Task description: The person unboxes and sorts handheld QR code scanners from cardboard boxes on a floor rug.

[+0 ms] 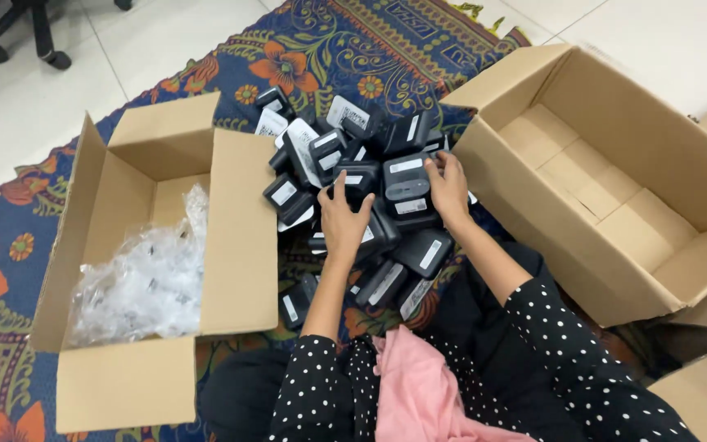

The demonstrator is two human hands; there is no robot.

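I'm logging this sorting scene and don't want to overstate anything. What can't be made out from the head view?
- Items in the left box: crumpled clear plastic bags blur them.
- How deep the pile of black devices goes: the top ones cover those beneath.
- Right hand grip: its fingers rest on a device, but the fingertips are hidden.
- Left hand palm: only its back shows.
- Empty right box: its far corner is cut off by the frame edge.
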